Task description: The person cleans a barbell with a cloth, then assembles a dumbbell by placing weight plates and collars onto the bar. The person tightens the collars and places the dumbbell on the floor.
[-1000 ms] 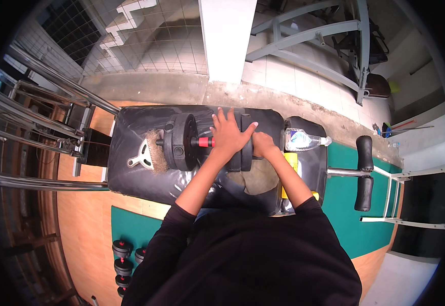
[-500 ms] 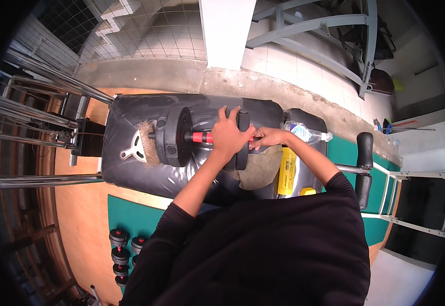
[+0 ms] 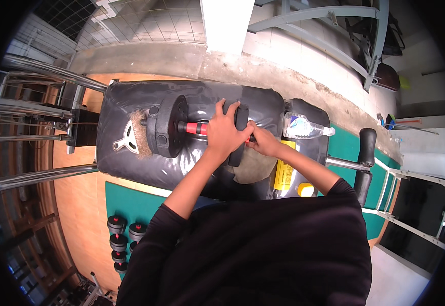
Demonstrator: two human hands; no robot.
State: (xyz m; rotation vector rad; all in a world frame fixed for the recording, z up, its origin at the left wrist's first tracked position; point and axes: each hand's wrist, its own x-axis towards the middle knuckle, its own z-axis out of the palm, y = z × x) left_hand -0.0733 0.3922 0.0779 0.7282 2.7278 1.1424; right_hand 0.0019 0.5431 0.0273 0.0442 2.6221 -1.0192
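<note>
A dumbbell (image 3: 196,128) with a red and black handle lies across the black padded bench. Thick black plates (image 3: 167,125) are at its left end. My left hand (image 3: 224,131) grips the black plate (image 3: 240,118) at the right end, two fingers reaching up along its face and the thumb to the right. Against the outer side of that plate, my right hand (image 3: 264,142) is closed around the red end piece (image 3: 252,138), largely hidden by its fingers. Left of the dumbbell lies a brush (image 3: 129,137) with a pale handle and brown bristles. A grey-brown cloth (image 3: 255,167) lies under my right wrist.
On the bench (image 3: 123,97), a clear plastic bottle (image 3: 306,127) lies right of my hands, near a yellow container (image 3: 284,173) and a yellow cap (image 3: 306,189). Smaller dumbbells (image 3: 119,241) stand on the green mat at lower left. Metal rails (image 3: 54,173) rise at left.
My right hand has turned at the red end piece, its fingers now curled more tightly. My left hand keeps its grip on the plate. The whole view has shifted slightly.
</note>
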